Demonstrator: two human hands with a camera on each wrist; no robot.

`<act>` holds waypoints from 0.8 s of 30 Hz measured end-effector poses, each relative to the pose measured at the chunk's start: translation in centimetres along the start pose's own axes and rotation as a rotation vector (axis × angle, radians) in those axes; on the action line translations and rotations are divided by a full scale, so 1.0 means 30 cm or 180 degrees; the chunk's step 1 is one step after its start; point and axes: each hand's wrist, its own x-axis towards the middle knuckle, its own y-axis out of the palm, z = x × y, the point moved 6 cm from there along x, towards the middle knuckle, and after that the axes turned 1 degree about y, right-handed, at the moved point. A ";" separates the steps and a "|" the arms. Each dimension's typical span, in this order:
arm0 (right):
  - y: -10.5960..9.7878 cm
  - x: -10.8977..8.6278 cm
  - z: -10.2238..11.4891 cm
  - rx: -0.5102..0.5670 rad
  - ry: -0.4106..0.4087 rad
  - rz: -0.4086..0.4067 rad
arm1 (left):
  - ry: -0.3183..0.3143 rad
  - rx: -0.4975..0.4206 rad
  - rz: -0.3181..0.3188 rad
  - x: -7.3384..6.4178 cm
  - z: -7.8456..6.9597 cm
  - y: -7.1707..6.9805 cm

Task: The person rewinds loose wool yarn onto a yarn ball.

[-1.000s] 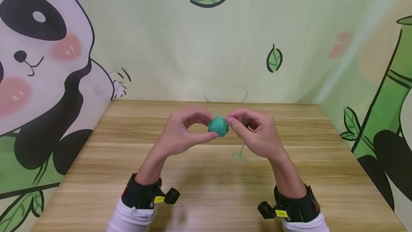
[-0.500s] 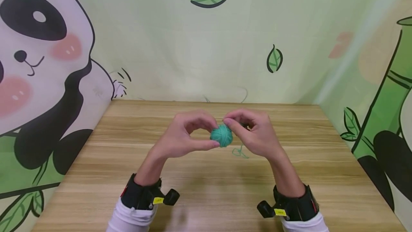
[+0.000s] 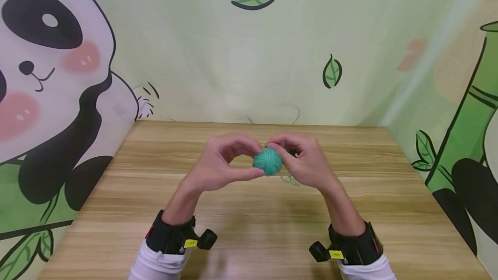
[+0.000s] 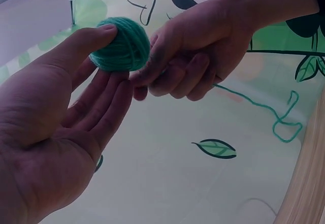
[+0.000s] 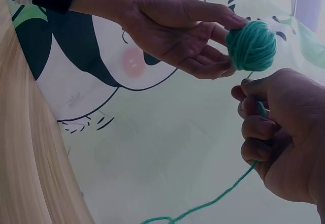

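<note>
A small teal ball of yarn [image 3: 267, 162] is held above the table between the thumb and fingertips of my left hand [image 3: 221, 163]. In the left wrist view the thumb presses on one side of the yarn ball [image 4: 124, 46] and the fingers support it from beneath. My right hand [image 3: 305, 159] is close beside the ball, pinching the yarn strand between thumb and index finger. The right wrist view shows the strand [image 5: 223, 198] running from the ball through the curled fingers of the right hand [image 5: 284, 132], its tail trailing out below.
A wooden table [image 3: 249, 228] lies under both hands. Behind it hangs a backdrop [image 3: 175, 46] printed with a panda, leaves and bamboo. The strand's loose looped end [image 3: 289, 179] dangles beneath the right hand. Each wrist wears a black band with a small camera.
The ball has dropped slightly and shifted right, turning so its windings face differently. My right hand has moved left, around to the ball's upper side, with the strand still pinched.
</note>
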 end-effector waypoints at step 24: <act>0.055 0.000 0.026 -0.0325 -0.0259 0.0643 | 0.0085 0.0451 -0.0988 0.010 0.016 -0.061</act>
